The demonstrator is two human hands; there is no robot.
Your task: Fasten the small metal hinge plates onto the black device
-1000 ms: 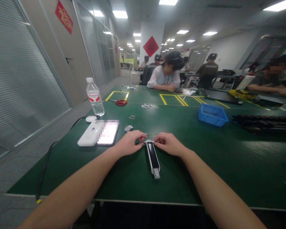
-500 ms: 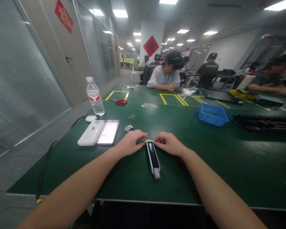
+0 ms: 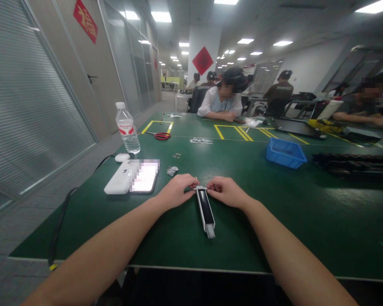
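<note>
A long, narrow device (image 3: pixel 205 208) with a white frame and a glossy black face lies on the green table. A grey tab sticks out of its near end. Across its far end runs a thin light rod (image 3: pixel 202 188). My left hand (image 3: pixel 179 190) pinches the rod's left end between thumb and forefinger. On the opposite side, my right hand (image 3: pixel 227 191) has its fingertips closed at the right end of the same rod. The fingers partly hide both ends. A small metal part (image 3: pixel 172 171) lies just beyond my left hand.
To the left are a phone (image 3: pixel 145 176), a white power bank (image 3: pixel 118 178) and a water bottle (image 3: pixel 127 129). Further back lie red-handled scissors (image 3: pixel 162 136), small rings (image 3: pixel 177 155) and a blue bin (image 3: pixel 285 154). A person (image 3: pixel 221 100) sits across the table (image 3: pixel 242 246).
Nearly everything stays in place. Both hands keep their pinch at the device's far end, with only a very slight shift of the view.
</note>
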